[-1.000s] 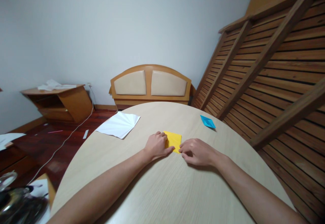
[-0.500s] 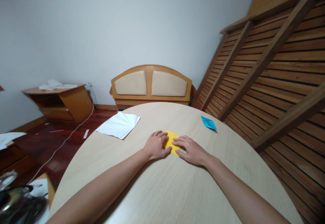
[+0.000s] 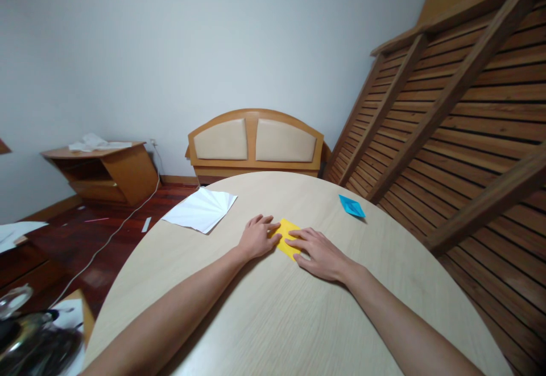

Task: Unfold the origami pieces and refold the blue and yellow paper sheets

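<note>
A small piece of yellow paper [image 3: 283, 242], seemingly folded, lies flat on the pale round table [image 3: 256, 319]. At its left edge is my left hand [image 3: 258, 238], fingers apart, the fingertips touching or just over the paper. My right hand [image 3: 319, 252] rests on the right side of the sheet with its fingers spread and covers that part. Neither hand has its fingers wrapped around anything.
A creased white sheet [image 3: 200, 210] lies at the table's left, overhanging its edge. Toward the back right sits a folded blue paper [image 3: 352, 206]. Beyond the table stand a headboard [image 3: 251, 115], a leaning slatted wooden frame [image 3: 452, 120] and a low cabinet [image 3: 132, 177].
My left hand has drawn slightly left and up, uncovering more of the yellow paper. The right hand stays on the paper, its fingers slightly shifted.
</note>
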`<act>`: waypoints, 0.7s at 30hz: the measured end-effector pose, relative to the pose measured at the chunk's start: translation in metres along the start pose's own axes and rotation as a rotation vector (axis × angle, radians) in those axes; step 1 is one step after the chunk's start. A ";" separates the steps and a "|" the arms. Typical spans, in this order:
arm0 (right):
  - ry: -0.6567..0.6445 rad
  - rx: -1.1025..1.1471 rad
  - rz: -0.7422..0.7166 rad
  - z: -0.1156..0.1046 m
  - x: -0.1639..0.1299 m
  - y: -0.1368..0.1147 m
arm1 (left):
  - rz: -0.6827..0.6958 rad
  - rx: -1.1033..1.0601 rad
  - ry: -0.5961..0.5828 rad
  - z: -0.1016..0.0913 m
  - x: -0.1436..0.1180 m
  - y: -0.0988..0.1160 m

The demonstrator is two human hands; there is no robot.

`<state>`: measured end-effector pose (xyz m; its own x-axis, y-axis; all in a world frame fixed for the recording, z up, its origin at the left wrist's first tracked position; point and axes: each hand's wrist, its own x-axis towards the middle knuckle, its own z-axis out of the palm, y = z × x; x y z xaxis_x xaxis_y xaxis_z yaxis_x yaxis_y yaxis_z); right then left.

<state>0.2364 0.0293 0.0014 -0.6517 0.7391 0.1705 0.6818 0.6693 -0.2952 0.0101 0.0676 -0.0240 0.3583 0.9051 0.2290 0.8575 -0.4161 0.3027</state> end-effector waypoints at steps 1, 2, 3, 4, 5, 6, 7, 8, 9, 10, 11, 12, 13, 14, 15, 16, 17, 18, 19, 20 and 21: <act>-0.002 0.001 -0.002 0.000 0.000 0.000 | -0.026 -0.001 0.019 0.000 0.003 -0.003; -0.002 0.004 -0.004 0.000 0.001 0.001 | -0.050 -0.003 0.039 0.000 0.006 -0.005; 0.000 0.008 -0.007 0.000 0.001 0.001 | -0.074 -0.006 0.056 -0.001 0.008 -0.008; 0.001 0.013 -0.011 0.000 0.001 0.001 | -0.099 -0.008 0.074 -0.001 0.010 -0.010; 0.002 0.019 -0.014 0.001 0.002 0.001 | -0.126 -0.011 0.094 -0.001 0.012 -0.011; 0.004 0.026 -0.016 0.001 0.002 0.001 | -0.150 -0.013 0.117 -0.002 0.014 -0.013; 0.008 0.031 -0.015 0.002 0.002 0.001 | -0.170 -0.015 0.142 -0.002 0.014 -0.013; 0.012 0.035 -0.012 0.002 0.002 0.001 | -0.180 -0.019 0.172 -0.003 0.014 -0.013; 0.016 0.039 -0.009 0.003 0.002 0.001 | -0.173 -0.028 0.200 -0.003 0.012 -0.012; 0.019 0.041 -0.006 0.003 0.001 0.001 | -0.149 -0.041 0.223 -0.004 0.010 -0.010; 0.022 0.043 -0.005 0.004 0.001 0.001 | -0.104 -0.059 0.239 -0.005 0.007 -0.007; 0.023 0.043 -0.006 0.004 0.001 0.001 | -0.032 -0.083 0.237 -0.006 0.004 -0.003; 0.025 0.042 -0.009 0.004 0.000 0.001 | 0.050 -0.109 0.219 -0.007 0.001 0.001; 0.027 0.039 -0.014 0.004 -0.001 0.001 | 0.151 -0.130 0.171 -0.008 -0.003 0.005; 0.028 0.036 -0.021 0.004 -0.001 0.001 | 0.256 -0.146 0.110 -0.009 -0.005 0.009; 0.029 0.032 -0.029 0.003 -0.002 0.000 | 0.340 -0.150 0.043 -0.009 -0.007 0.013; 0.029 0.027 -0.037 0.003 -0.002 0.000 | 0.379 -0.141 0.014 -0.009 -0.009 0.015; 0.028 0.021 -0.044 0.002 -0.002 -0.001 | 0.397 -0.126 -0.005 -0.009 -0.009 0.017; 0.027 0.016 -0.050 0.001 -0.002 -0.002 | 0.399 -0.106 -0.016 -0.009 -0.009 0.018; 0.028 0.012 -0.054 0.001 -0.003 -0.003 | 0.390 -0.086 -0.017 -0.008 -0.009 0.019; 0.029 0.013 -0.057 0.000 -0.003 -0.003 | 0.383 -0.070 -0.017 -0.008 -0.008 0.018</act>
<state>0.2359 0.0252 0.0018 -0.6794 0.7016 0.2150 0.6391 0.7097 -0.2965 0.0199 0.0521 -0.0134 0.6543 0.6842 0.3222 0.6335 -0.7286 0.2605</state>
